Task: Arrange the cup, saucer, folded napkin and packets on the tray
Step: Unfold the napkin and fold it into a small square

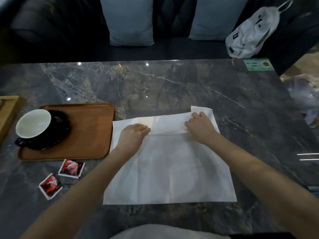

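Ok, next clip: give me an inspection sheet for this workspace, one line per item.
Surface: dark grey marble-look table, glossy.
Job's things: black cup with white inside on black saucer, both on brown wooden tray; white cloth napkin spread on the table beside the tray, far edge folded over; two red square packets on the table, in front of the tray.
Clutter: green card at the far right edge; light wooden frame at the left.
Grippers: left hand and right hand both hold the napkin's fold.
Cables: nothing seen.
Surroundings: dark sofa, two grey cushions, white bag.
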